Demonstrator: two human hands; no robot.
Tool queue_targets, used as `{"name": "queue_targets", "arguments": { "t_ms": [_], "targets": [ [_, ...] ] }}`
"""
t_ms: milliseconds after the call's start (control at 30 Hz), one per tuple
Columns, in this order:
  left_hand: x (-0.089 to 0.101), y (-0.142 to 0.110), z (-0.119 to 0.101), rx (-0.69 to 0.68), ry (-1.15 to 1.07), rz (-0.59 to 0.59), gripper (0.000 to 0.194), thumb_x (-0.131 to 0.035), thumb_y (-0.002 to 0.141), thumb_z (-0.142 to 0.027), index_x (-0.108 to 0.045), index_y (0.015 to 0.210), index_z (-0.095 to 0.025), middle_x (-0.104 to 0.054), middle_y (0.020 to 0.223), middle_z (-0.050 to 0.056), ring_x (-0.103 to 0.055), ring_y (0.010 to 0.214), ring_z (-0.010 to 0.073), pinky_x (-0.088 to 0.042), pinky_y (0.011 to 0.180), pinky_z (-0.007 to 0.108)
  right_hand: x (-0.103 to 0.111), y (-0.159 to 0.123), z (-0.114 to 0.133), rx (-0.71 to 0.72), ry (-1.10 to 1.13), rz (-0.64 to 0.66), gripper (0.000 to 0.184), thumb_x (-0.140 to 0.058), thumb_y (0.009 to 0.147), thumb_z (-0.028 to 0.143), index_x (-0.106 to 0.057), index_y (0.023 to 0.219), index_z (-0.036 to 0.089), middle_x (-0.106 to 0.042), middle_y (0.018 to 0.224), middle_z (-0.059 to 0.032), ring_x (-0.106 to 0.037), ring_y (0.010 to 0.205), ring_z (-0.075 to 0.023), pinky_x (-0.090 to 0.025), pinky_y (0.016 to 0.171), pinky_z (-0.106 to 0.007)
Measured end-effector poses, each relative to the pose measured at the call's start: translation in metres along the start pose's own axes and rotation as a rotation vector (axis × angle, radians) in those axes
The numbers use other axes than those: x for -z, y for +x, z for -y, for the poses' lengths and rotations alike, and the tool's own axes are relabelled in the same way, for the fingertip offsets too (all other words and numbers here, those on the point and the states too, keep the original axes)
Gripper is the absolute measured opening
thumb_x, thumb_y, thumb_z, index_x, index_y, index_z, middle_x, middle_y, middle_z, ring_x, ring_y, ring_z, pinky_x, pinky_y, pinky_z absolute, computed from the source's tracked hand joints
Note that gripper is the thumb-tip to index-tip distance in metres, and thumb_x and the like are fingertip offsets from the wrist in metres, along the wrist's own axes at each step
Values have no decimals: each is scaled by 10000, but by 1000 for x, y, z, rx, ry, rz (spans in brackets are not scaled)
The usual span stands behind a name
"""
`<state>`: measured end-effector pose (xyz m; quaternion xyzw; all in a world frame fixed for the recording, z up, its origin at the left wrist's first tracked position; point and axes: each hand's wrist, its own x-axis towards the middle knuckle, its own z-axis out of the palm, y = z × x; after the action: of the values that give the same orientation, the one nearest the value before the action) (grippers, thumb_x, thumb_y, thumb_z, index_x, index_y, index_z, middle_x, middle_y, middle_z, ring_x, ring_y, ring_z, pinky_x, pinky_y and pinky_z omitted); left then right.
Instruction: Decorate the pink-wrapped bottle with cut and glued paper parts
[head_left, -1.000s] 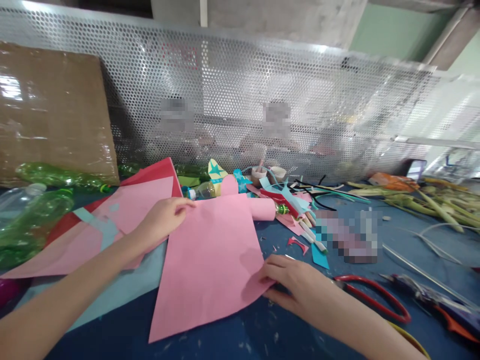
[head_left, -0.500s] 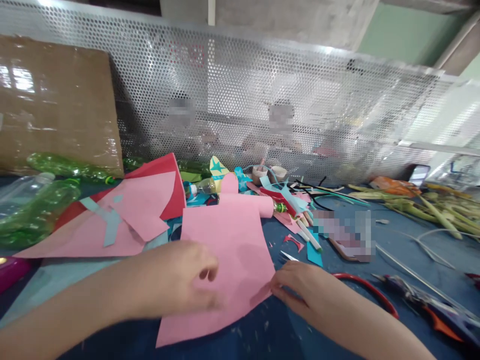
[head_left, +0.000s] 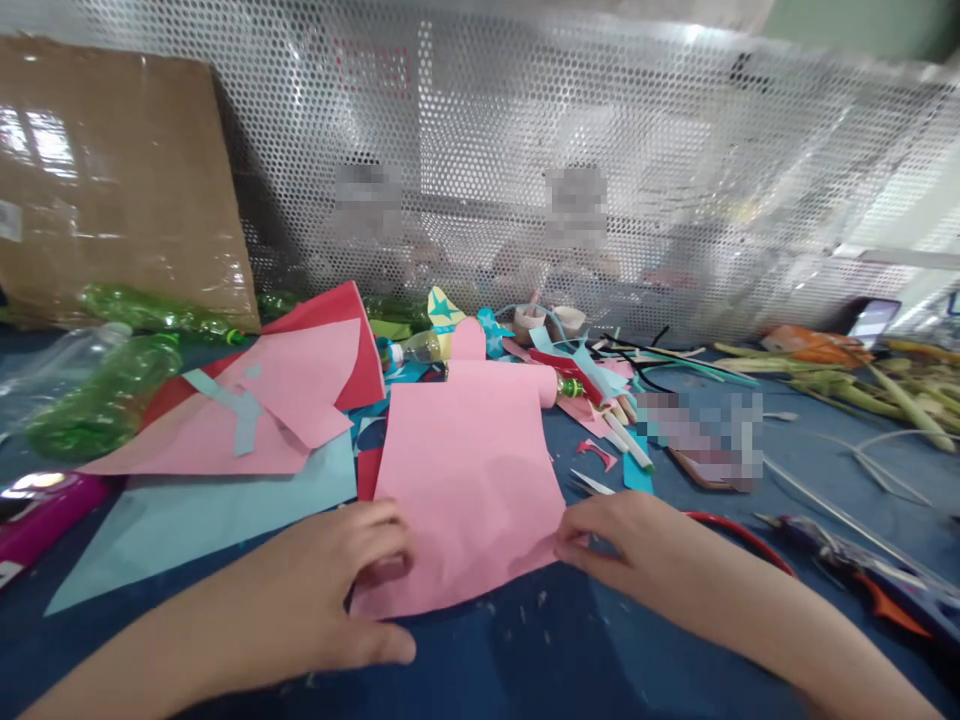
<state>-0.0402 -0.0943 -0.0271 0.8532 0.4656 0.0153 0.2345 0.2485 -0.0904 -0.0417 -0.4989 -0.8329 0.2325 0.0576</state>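
Note:
A sheet of pink paper (head_left: pixel 469 470) lies in front of me on the blue table, its far end curled round what looks like a bottle, whose green neck (head_left: pixel 571 388) pokes out at the right. My right hand (head_left: pixel 611 530) pinches the sheet's near right edge between thumb and fingers. At the near left corner is my left hand (head_left: pixel 360 580), its fingers curved over the paper and its thumb held apart below. Scissors (head_left: pixel 591 482) with a red handle lie partly hidden behind my right hand.
Pink and red paper pieces (head_left: pixel 300 385), a light blue sheet (head_left: pixel 210 520) and green plastic bottles (head_left: pixel 112 395) lie at the left. A phone (head_left: pixel 705 455), pliers (head_left: pixel 847 570) and dry husks (head_left: pixel 885 390) are at the right. A perforated metal panel (head_left: pixel 480 130) stands behind.
My left hand has moved from above the sheet to its near left corner. My right hand keeps its pinch on the right edge. The view has tilted downward.

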Motion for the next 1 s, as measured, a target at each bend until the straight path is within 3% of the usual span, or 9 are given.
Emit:
{"name": "queue_targets", "arguments": {
  "t_ms": [67,300,433,567,767,1000],
  "targets": [
    [10,4,3,74,-74,124,302,-744,619,-371,-602,836,-217,-604,854,-19,-565,712,157,-440,583,216,-1,5,-4,-49,32,-8,211,-480,890,296,-666,824,222,-685,745,-23,-631,675,-171,-404,608,-241],
    [26,27,22,14,-147,253,321,-560,776,-341,-611,1080,-249,-659,1007,15,-614,817,172,-478,702,245,-18,28,-16,-214,49,-105,196,-454,871,322,-537,735,207,-604,634,0,-565,587,-165,-325,516,-242],
    [19,36,34,39,-193,150,315,-518,808,-311,-608,1102,-240,-669,1080,35,-623,927,195,-471,775,271,-32,29,-15,-262,-33,-197,176,-406,886,304,-524,793,213,-611,636,-7,-581,589,-184,-326,526,-252],
    [11,39,39,81,-227,66,305,-507,821,-310,-587,1103,-227,-685,1006,37,-637,886,202,-479,752,292,-40,25,-12,-246,-111,-288,181,-382,897,289,-528,814,220,-632,663,-19,-615,621,-210,-356,555,-266],
    [3,35,36,88,-215,-13,266,-478,839,-258,-598,1077,-249,-663,1132,12,-618,1014,198,-461,864,302,-42,26,-16,-235,-66,-319,149,-376,897,296,-496,831,237,-600,624,9,-577,521,-179,-371,517,-252],
    [-17,33,37,-98,-128,-124,339,-340,916,-190,-604,1123,-231,-641,1119,48,-607,1017,181,-456,895,298,-45,26,-18,-234,-47,-299,134,-342,909,294,-467,919,248,-570,626,24,-569,530,-182,-388,528,-259]
  ]
}}
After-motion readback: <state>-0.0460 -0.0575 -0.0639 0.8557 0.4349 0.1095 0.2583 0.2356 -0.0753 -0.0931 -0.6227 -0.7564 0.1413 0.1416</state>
